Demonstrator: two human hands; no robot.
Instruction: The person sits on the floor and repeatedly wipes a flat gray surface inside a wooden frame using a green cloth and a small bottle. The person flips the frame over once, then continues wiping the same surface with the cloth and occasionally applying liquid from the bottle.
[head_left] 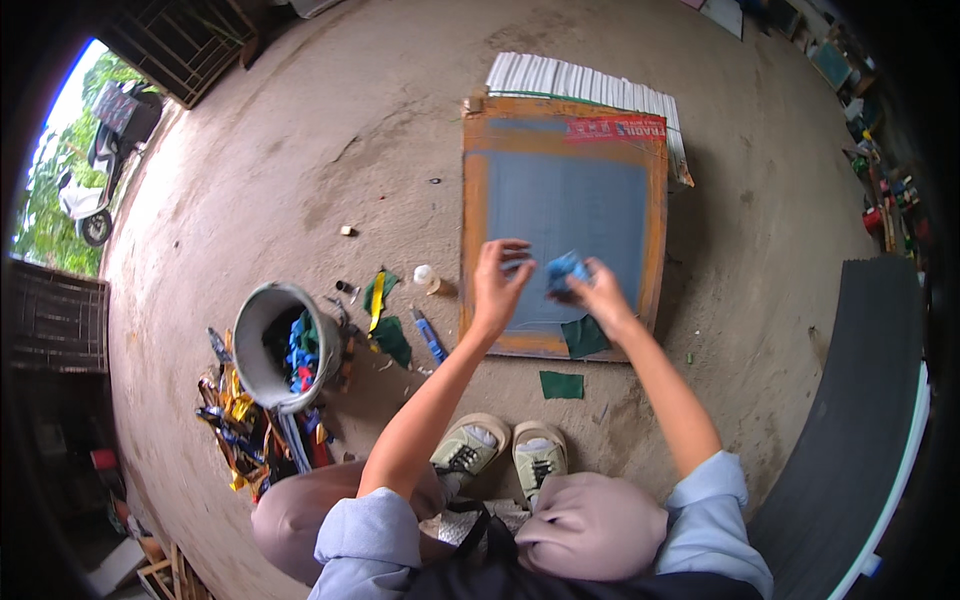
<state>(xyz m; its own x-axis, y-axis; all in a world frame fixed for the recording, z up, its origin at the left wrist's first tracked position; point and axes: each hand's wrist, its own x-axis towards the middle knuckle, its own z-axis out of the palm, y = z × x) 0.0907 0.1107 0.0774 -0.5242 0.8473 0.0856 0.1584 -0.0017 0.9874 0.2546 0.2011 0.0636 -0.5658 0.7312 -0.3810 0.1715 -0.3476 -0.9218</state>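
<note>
A wood-edged panel (590, 200) with a blue-grey middle lies in front of me, a strip of red printed tape near its far edge. My right hand (600, 296) grips a crumpled blue wad (566, 270), perhaps cloth or film, above the panel. To its left my left hand (499, 285) is raised over the panel with curled fingers apart, holding nothing that I can see. One green scrap (585, 338) lies on the panel's near edge, close to my right wrist. Another green piece (562, 385) is on the floor just below.
Under the panel's far end is a stack of white sheets (580, 80). A grey bucket (272, 300) of coloured scraps stands left, beside a pile of shiny wrappers (240, 420). A blue box cutter (430, 335) and a small bottle (438, 287) lie between bucket and panel.
</note>
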